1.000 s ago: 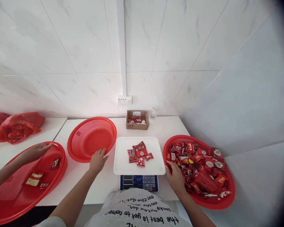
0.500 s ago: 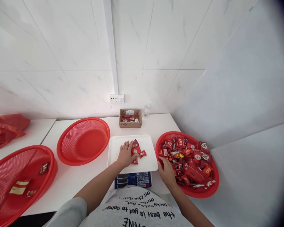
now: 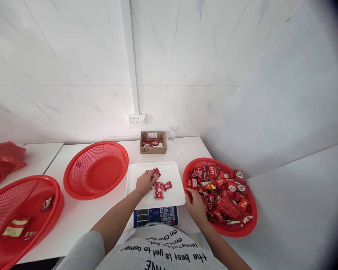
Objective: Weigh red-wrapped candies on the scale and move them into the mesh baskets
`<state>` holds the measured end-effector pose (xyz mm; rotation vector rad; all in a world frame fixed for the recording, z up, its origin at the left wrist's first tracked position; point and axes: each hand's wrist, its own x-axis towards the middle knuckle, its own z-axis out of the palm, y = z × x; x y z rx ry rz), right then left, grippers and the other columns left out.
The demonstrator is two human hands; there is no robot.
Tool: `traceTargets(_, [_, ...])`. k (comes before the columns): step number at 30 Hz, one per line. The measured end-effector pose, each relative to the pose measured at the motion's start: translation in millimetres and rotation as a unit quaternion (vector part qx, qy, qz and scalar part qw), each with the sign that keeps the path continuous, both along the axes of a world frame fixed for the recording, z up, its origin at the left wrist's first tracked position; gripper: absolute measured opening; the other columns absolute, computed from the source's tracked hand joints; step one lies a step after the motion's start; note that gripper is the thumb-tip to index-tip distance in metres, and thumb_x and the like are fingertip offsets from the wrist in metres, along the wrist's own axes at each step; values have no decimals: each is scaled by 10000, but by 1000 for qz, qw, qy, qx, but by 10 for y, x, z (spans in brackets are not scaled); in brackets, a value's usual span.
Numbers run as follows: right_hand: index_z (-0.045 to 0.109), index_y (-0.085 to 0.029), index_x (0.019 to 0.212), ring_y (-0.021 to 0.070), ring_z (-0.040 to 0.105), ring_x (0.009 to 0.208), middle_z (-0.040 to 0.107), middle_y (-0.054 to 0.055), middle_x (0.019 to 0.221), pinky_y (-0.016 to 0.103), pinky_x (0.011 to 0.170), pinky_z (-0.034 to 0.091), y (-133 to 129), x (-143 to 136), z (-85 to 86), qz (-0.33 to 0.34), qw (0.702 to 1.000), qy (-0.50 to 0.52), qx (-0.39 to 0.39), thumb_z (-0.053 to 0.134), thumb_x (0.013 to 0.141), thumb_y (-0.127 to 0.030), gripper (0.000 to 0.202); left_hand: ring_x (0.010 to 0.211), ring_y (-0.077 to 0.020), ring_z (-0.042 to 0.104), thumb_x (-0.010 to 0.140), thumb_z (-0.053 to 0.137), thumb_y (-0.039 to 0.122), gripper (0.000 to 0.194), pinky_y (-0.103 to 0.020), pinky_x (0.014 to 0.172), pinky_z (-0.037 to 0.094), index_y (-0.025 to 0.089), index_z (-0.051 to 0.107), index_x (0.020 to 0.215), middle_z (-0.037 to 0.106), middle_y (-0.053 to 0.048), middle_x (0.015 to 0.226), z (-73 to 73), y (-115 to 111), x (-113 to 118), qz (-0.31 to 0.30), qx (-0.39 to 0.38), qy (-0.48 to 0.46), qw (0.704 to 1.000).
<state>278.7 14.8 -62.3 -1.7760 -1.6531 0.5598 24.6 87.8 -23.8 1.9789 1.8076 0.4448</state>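
Observation:
My left hand [image 3: 145,182] is closed around a red snack packet [image 3: 156,173] over the white tray [image 3: 169,170] of a weighing scale. Beside it on the tray lie a flat red packet [image 3: 159,191] with white print and a small red sachet [image 3: 168,185]. The scale's blue keypad [image 3: 169,215] shows in front of the tray. On the right, my right hand [image 3: 195,204] grips the near left rim of a red basket [image 3: 252,221] heaped with red packets, its fingers curled over the edge.
Behind the tray stands a cardboard box [image 3: 153,150] holding red packets, beside a clear glass [image 3: 172,133]. Left of the scale is a red basket [image 3: 98,172] with nothing in it. A further red basket [image 3: 56,202] holds a few packets. A red plastic bag [image 3: 5,159] lies far left.
My left hand has gone from lying spread over the packets to closing on one of them and shifting slightly left. The right hand stays on the basket rim. The view has shifted a little.

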Motion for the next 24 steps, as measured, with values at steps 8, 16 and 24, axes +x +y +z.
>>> traceTargets(8, [562,-159,1074,219,539,1026,594,113,1087,392,913,420,-10,-2,1,1,1000,5,-6,409,818,-345,351,638,-150,595,898,300,449,323,-229,530,375,212,488,1011,605,9,703,249,81,-358,163,37,-57,984])
traceTargets(16, [567,-149,1066,219,541,1028,594,123,1087,393,920,416,-9,-5,8,-2,1000,10,-4,407,813,-347,359,601,-186,612,856,325,524,396,-288,559,426,216,512,1020,624,-18,721,693,177,-1336,317,59,-10,947])
traceTargets(24, [558,-148,1081,221,533,1036,588,121,1096,399,923,413,-14,-12,31,1,1000,6,-6,404,822,-328,351,1218,-300,399,876,362,399,457,-466,982,307,163,424,1263,473,-161,1299,406,102,-1123,153,99,133,974])
